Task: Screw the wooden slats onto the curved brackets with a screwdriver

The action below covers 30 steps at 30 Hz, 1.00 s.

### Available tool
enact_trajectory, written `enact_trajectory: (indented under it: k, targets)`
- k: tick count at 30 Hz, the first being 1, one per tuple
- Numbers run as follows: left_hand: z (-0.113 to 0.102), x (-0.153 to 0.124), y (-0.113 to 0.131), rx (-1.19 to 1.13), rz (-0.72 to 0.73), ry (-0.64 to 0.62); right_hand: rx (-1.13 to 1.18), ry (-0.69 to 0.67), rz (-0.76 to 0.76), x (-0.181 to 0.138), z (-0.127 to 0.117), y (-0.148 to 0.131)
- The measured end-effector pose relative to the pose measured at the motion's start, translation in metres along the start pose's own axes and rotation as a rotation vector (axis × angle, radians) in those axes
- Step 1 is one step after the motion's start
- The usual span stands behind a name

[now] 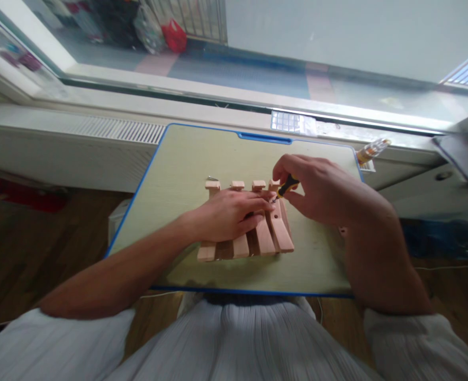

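Observation:
A small slatted wooden piece [264, 235], with several pale slats and raised blocks along its far end, lies on the folding table. My left hand [228, 214] rests across the slats and holds the piece, fingertips pointing right. In my right hand [317, 185] is a screwdriver [287, 186] with a black and yellow handle. Its shaft slants down-left to the upper right part of the slats, right beside my left fingertips. Whatever sits under the tip is too small to make out. A dark hole shows in the rightmost slat.
The table [186, 153] has a blue rim and a blue handle slot [264, 138]. A small metal piece [212, 179] lies beyond the slats. At the far right edge stands a clear bottle-like container [372, 152]. A clear compartment box [285, 121] sits on the windowsill.

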State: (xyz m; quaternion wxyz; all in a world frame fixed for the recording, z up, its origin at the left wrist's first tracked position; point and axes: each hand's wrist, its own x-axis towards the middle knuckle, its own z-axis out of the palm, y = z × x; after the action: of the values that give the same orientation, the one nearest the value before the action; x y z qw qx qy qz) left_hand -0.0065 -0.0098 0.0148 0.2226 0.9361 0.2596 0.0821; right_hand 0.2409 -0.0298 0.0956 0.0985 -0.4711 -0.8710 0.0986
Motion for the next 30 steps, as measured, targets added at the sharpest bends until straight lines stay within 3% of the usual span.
enact_trajectory:
  k: [5,13,22,30]
  targets:
    - [0.001,0.000,-0.001,-0.010,0.013,0.015,-0.082,0.046,0.036,0.004,-0.001,-0.003]
    - [-0.001,0.001,0.001,0.001,-0.006,0.001,-0.219,0.009,0.214,0.009,0.004,-0.008]
    - [0.001,0.000,-0.001,0.004,-0.008,0.002,0.018,-0.043,-0.003,0.000,0.000,0.005]
    - [0.000,0.000,0.000,-0.019,0.012,0.023,-0.060,0.035,0.016,0.004,-0.003,0.000]
